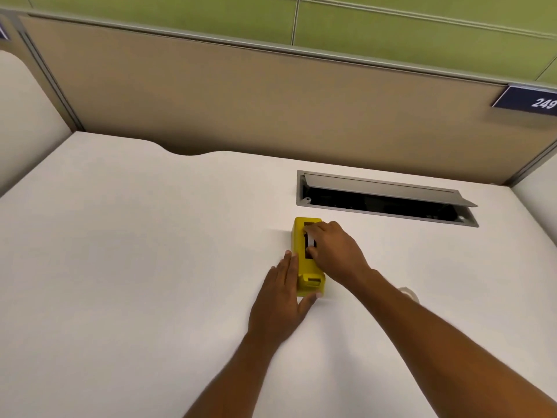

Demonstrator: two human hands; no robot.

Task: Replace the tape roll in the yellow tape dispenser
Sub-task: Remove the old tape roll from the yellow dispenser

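Yellow tape dispenser (pixel 307 257) sits near centre of a white surface (pixel 120 267), long axis running away from the camera, cutter end toward the person. Left to right: a grey-framed tan partition (pixel 241 101) lines the back edge, w/ green wall (pixel 391 25) above it. Left hand (pixel 283 294) lies flat against the dispenser's left side, fingers straight and together, thumb hooked around the near end; it braces the body rather than closing around it. Dispenser's top slot shows a dark cavity w/ a white tape roll (pixel 309 241) standing in it. Right hand (pixel 334 251) comes in from the right, over the slot, fingertips curled down onto the roll; thumb at the roll's near edge, fingers at its far edge, so the grip looks pinched on the roll. Behind and to the right, a grey cable hatch (pixel 388 197) is set into the surface, lid tilted up, dark inside. A small pale object (pixel 408 292) peeks out beside the right forearm; too hidden to identify. At far right, a dark blue sign (pixel 527 101) on the partition reads "249", cut off by frame edge. No brand readable on dispenser.
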